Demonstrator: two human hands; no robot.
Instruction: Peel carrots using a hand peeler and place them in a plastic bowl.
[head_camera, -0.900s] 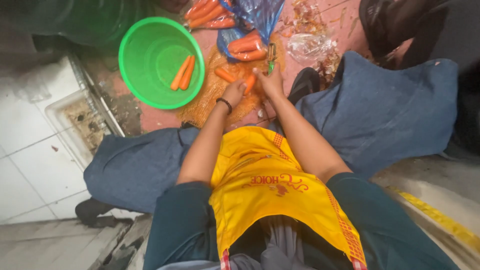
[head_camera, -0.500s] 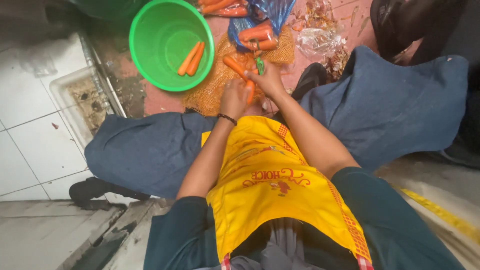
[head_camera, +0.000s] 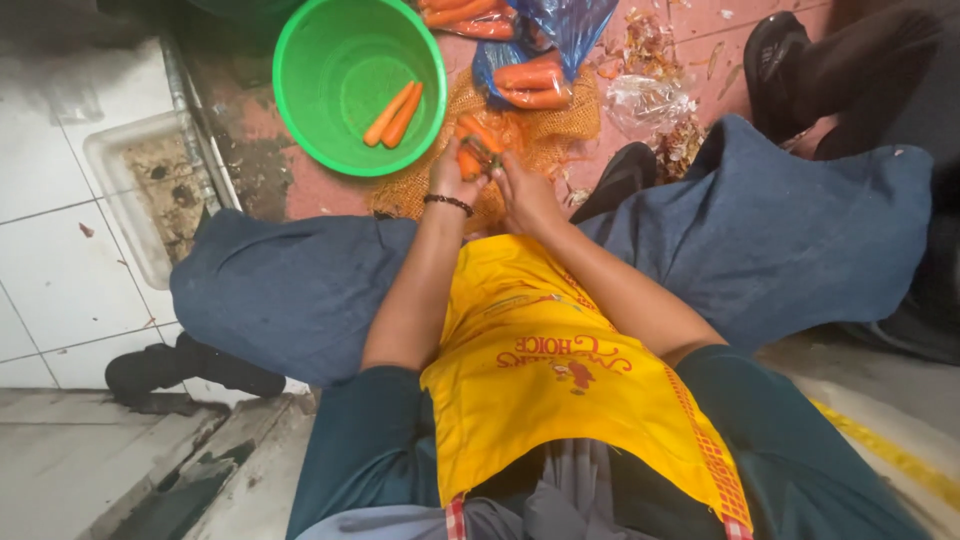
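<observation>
I sit with blue-trousered knees spread and a yellow apron on my lap. My left hand (head_camera: 452, 178), with a dark bracelet at the wrist, grips an orange carrot (head_camera: 468, 160) over a brown burlap sack (head_camera: 560, 128). My right hand (head_camera: 522, 195) is closed around a small green-handled peeler (head_camera: 492, 154) held against that carrot. A green plastic basin (head_camera: 310, 70) with two peeled carrots (head_camera: 396, 114) stands on the floor just left of my hands. More carrots (head_camera: 530, 86) lie in a blue plastic bag (head_camera: 580, 25) beyond them.
A clear crumpled bag (head_camera: 645, 100) and peel scraps lie at the right on the reddish floor. A metal floor drain (head_camera: 150, 190) sits at the left by white tiles. Another person's dark shoe (head_camera: 775, 50) is at the top right, my own shoe (head_camera: 620, 178) near the sack.
Both hands have stayed together on the carrot and drawn slightly nearer my body. The view has shifted, so the basin and bag sit higher in the picture.
</observation>
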